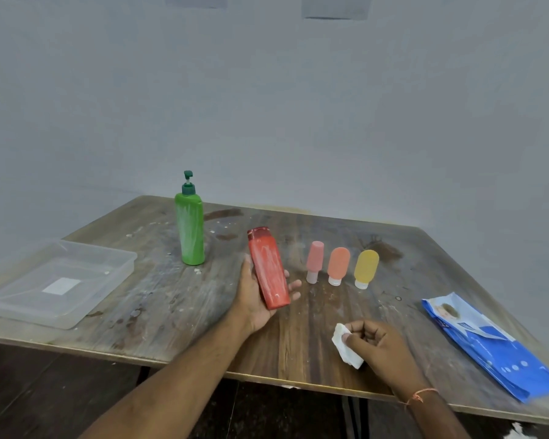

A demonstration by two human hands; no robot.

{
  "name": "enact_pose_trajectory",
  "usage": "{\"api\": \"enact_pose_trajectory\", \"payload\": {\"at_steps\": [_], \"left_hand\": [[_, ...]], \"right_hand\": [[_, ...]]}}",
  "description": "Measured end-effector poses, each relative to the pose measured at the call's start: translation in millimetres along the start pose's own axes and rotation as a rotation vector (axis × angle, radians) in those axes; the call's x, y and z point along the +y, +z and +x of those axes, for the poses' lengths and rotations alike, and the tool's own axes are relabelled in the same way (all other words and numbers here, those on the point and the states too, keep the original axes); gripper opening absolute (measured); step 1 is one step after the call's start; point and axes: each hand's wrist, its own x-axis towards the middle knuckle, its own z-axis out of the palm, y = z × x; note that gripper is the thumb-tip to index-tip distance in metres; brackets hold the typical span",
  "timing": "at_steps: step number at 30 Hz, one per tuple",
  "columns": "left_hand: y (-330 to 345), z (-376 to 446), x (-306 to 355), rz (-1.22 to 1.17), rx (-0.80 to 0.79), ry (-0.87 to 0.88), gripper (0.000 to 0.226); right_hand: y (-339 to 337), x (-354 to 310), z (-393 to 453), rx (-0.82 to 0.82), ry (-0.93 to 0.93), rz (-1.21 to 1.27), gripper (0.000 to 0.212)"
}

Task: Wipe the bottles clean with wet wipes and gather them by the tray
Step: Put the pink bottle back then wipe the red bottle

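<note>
Left hand (256, 293) is gripping the red bottle (268, 268), tilted, smeared white. Right hand (379, 345) is pinching a wadded wet wipe (343, 346) just over the desk (159, 299).

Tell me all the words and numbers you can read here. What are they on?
No text can be read in this picture.
Blue wet wipes pack: it has print and a small picture, too blurred to read.
Clear plastic tray: a white label at its bottom looks blank or too faint.
Red bottle, green pump bottle, pink, orange and yellow small bottles: no words show.
</note>
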Motion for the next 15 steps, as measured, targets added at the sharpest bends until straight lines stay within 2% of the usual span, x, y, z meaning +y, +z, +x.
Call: {"api": "enact_pose_trajectory", "payload": {"at_steps": [7,11,15], "left_hand": [[-4,5,-3,0.063,-0.074,-0.021,0.095],[-7,10,0,0.036,-0.081,-0.035,0.09],[-9,18,0,-0.015,-0.112,-0.037,0.083]], "right_hand": [[24,-17,-5,0.058,-0.13,0.073,0.011],[60,-30,16,0.026,-0.26,-0.022,0.012],[85,-42,44,0.1,-0.332,-0.029,0.006]]}}
